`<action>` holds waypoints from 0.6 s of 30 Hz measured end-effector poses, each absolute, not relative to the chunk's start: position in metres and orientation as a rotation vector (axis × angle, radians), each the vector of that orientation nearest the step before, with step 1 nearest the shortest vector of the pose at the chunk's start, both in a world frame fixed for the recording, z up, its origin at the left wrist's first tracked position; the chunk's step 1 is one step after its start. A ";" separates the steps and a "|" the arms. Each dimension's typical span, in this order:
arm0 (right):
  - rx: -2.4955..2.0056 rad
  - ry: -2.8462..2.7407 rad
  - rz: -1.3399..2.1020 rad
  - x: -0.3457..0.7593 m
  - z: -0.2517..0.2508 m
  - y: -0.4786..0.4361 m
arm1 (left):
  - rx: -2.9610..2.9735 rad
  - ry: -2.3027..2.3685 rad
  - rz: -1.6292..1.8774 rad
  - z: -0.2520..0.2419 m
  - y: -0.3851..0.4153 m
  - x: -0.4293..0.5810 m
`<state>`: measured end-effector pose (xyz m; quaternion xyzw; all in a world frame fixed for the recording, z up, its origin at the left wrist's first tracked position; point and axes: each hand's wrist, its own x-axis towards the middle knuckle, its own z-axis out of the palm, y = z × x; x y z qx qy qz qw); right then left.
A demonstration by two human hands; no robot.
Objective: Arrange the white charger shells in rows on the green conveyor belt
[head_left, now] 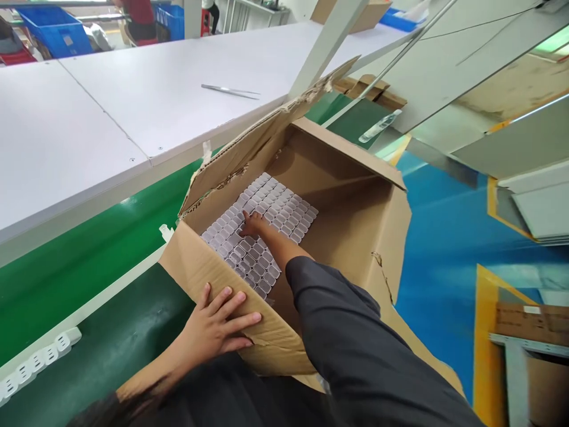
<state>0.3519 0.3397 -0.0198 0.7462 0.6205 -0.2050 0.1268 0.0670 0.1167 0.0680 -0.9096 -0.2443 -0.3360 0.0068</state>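
Note:
A large cardboard box (347, 237) with raised flaps is tilted in front of me. Inside it lie sheets of small, clear, rounded-rectangle plastic pieces (253, 267), laid out in rows. My right hand (254, 225) reaches down into the box and touches the top of these pieces. Its visible fingers are apart; part of the hand is turned away from view. My left hand (222, 327) lies flat against the near outer wall of the box with its fingers spread.
A white worktop (178, 77) with tweezers (230, 91) on it runs behind the box. Below is a green surface (111, 237). A white power strip (38, 363) sits at lower left. A plastic bottle (380, 126) lies beyond the box. A slanted post (326, 50) rises behind.

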 end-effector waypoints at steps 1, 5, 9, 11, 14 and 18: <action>2.160 1.792 -0.603 0.348 -0.017 0.340 | -2.839 -0.761 -1.039 0.067 0.117 0.067; 2.060 1.900 -0.669 0.347 0.027 0.357 | -2.824 -0.745 -1.042 0.063 0.120 0.068; 1.913 2.182 -0.838 0.354 0.116 0.356 | -2.843 -0.748 -1.086 0.065 0.120 0.067; 1.803 2.444 -1.159 0.346 0.164 0.323 | -2.860 -0.788 -1.090 0.067 0.117 0.064; 1.789 2.736 -1.532 0.313 0.220 0.228 | -2.953 -0.868 -1.092 0.071 0.108 0.047; 1.761 2.657 -1.974 0.252 0.239 0.091 | -3.219 -1.012 -1.460 0.066 0.089 0.000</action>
